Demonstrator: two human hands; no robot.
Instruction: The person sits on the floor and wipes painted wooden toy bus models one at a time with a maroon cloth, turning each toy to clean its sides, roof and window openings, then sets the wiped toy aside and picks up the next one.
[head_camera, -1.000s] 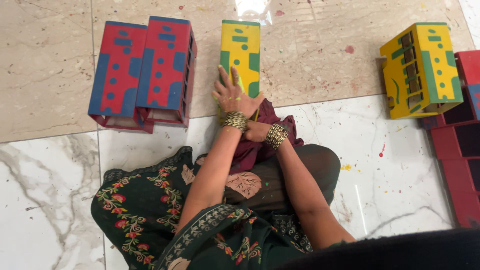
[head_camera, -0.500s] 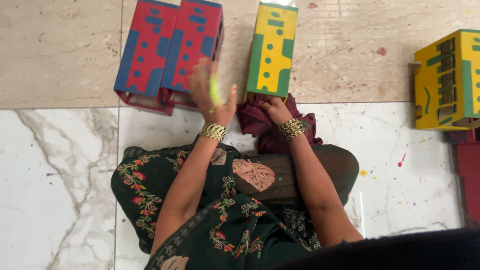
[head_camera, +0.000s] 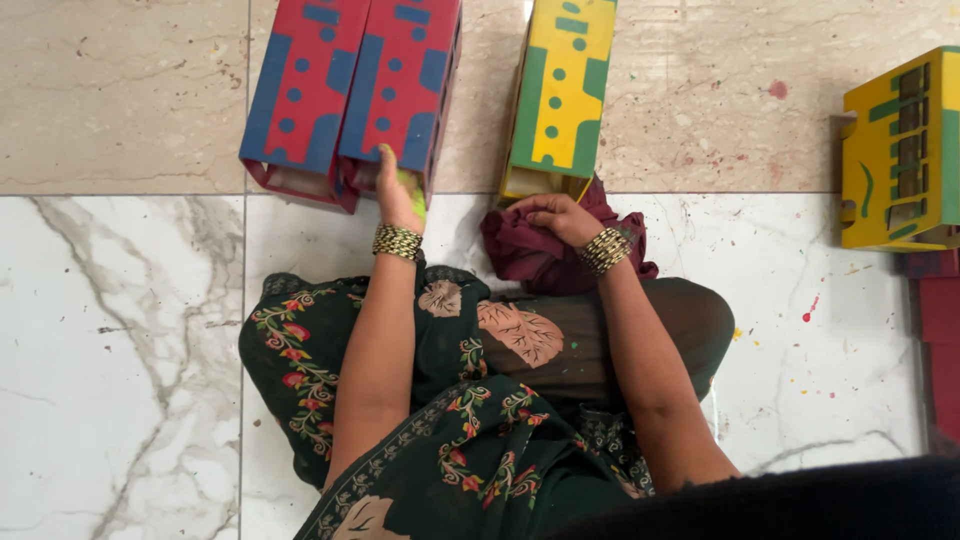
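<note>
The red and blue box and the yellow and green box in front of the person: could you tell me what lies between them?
In the head view, only bare beige floor shows between the red and blue box and the yellow and green box.

A red box with blue markings (head_camera: 398, 85) lies flat on the floor, its open near end touched by the left hand (head_camera: 397, 197), while a crumpled maroon cloth (head_camera: 535, 255) lies beneath the right hand (head_camera: 556, 215).

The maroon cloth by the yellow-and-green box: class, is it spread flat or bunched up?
Bunched up. The maroon cloth lies crumpled in folds under the right hand, not laid flat on the floor.
</note>
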